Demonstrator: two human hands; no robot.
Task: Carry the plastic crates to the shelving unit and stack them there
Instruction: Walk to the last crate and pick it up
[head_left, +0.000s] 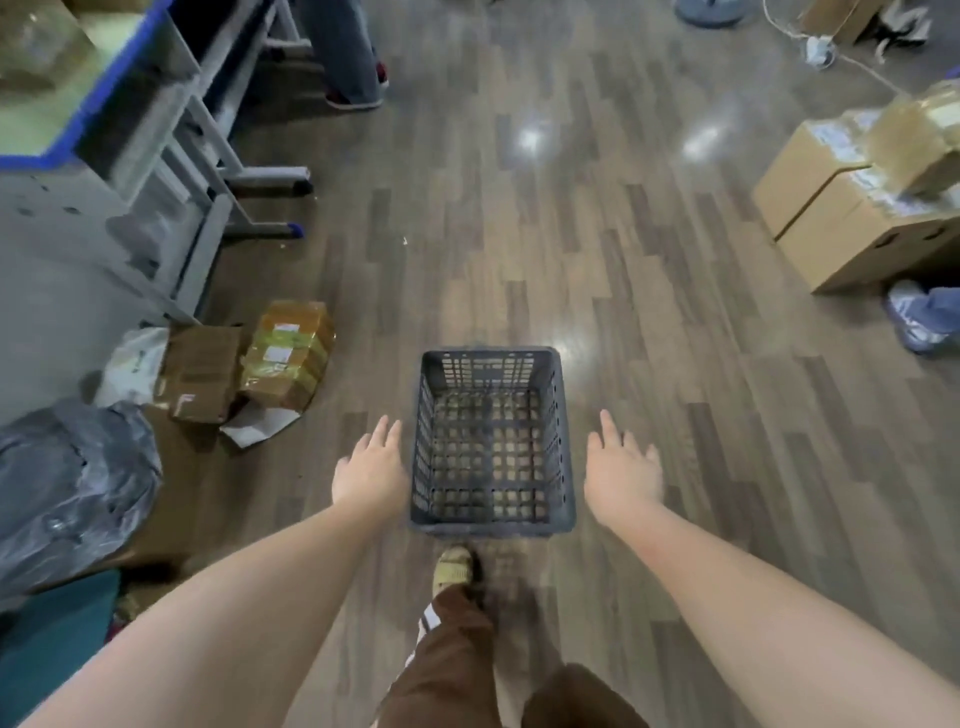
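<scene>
a dark grey slatted plastic crate sits upright and empty on the wood-pattern floor, straight ahead of the person's shoe. the left hand is spread flat with fingers apart just beside the crate's left wall, holding nothing, and whether it touches is unclear. the right hand is likewise spread, palm turned inward, near the right wall but apart from it. taped cardboard parcels lie off to the left.

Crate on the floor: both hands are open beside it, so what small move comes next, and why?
Probably close both hands onto the crate's side walls. The left hand and right hand flank it, open and holding nothing, and it is empty.
</scene>
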